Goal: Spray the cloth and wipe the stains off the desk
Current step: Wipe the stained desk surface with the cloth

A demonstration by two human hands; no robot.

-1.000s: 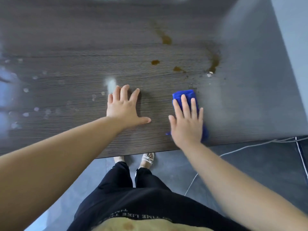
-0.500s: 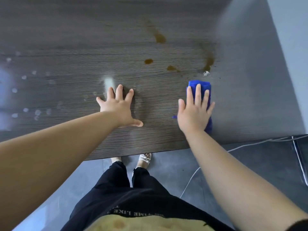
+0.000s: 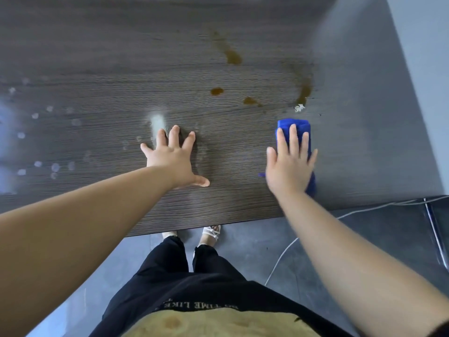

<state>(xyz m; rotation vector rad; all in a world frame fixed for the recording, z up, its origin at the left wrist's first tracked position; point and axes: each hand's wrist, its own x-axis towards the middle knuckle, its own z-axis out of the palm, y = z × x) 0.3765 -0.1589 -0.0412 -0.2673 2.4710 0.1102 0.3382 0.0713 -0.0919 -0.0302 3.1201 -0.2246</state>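
A folded blue cloth lies on the dark wood-grain desk, near its right side. My right hand presses flat on the cloth with straight fingers and covers most of it. My left hand rests flat on the bare desk with fingers spread, well left of the cloth. Brown stains lie beyond both hands: a streak with a blot, two small spots, and a curved smear just past the cloth. A small white speck sits at the smear's near end. No spray bottle is in view.
Pale wet droplets dot the desk's left part, and a bright patch lies by my left fingertips. The desk's front edge runs just above my feet. A white cable trails over the grey floor at right.
My right hand has slid the blue cloth to the right and a little farther from me, toward the curved smear. My left hand has stayed flat on the desk.
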